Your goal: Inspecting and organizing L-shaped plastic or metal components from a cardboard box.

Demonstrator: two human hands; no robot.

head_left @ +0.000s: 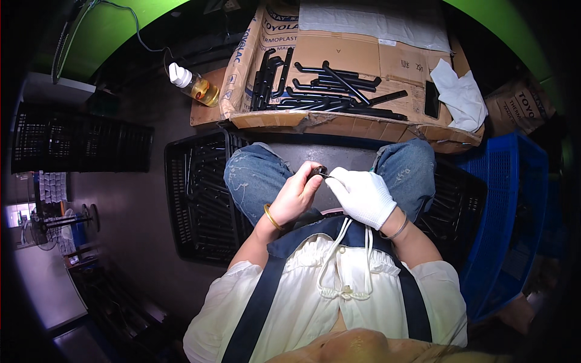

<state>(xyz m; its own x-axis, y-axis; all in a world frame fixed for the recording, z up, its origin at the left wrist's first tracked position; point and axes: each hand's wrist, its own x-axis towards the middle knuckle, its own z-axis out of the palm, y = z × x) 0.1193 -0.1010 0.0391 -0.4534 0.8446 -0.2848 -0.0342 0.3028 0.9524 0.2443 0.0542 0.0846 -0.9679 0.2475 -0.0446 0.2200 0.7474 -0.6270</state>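
One hand-held black part (319, 172); blue-lettered box (266, 120).

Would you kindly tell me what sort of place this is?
Probably a factory or workshop: similar black parts lie in a cardboard box, more dark pieces fill a black crate, and a blue crate stands at the right.

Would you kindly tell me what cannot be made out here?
In the head view:
Black part: partly hidden by the left hand and gloved right hand.
Left black crate: inner side covered by the left leg.
Right black crate: partly covered by the right leg.
Fan: too small and dim for detail.
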